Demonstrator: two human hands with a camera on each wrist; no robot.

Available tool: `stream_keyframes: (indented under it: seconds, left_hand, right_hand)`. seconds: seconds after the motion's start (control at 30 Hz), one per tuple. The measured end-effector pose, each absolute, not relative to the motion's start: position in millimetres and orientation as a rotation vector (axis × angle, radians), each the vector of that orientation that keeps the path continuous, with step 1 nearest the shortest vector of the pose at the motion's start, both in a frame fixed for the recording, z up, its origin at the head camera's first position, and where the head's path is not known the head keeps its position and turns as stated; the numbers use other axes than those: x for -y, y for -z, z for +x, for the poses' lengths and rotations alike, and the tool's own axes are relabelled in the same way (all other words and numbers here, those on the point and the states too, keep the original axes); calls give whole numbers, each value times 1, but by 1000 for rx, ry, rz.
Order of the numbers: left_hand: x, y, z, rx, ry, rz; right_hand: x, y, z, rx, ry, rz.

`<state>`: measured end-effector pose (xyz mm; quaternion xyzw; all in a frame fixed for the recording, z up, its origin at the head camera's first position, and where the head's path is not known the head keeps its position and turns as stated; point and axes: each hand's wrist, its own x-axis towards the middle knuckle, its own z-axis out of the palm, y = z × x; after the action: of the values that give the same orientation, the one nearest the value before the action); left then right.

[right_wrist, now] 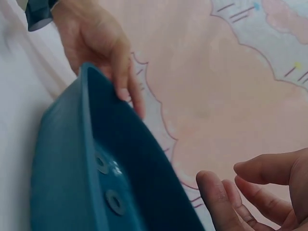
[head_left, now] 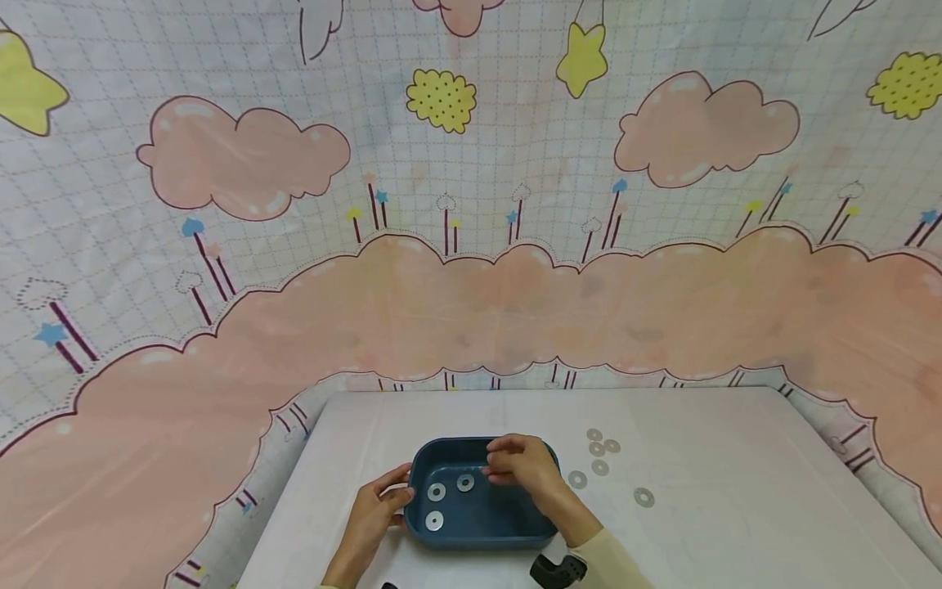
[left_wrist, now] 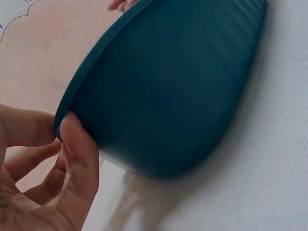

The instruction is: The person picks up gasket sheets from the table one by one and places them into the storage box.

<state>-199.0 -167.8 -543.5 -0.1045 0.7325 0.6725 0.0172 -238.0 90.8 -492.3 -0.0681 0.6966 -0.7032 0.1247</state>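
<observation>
My left hand pinches the left rim of a dark blue rectangular tub, thumb on the outer wall in the left wrist view. Inside, three flat metal washers lie on the floor at the left: an upper-left washer, another washer beside it, and a lower washer. Over the tub's right part hovers my right hand, fingers bent loosely. In the right wrist view, thumb and fingertips stand apart with nothing seen between them. The hand covers part of the tub's right side.
On the white table, right of the tub, several more washers lie scattered, including a lone washer farthest right and a small cluster farther back. A printed cloth hangs behind the table.
</observation>
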Motion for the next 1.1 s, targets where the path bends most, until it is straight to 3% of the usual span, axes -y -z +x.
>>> stream_keyframes:
  seconds: [1.1]
  left_hand:
    - [169, 543, -190, -2265, -2082, -353]
  right_hand:
    - [-193, 475, -222, -2338, 2068, 19]
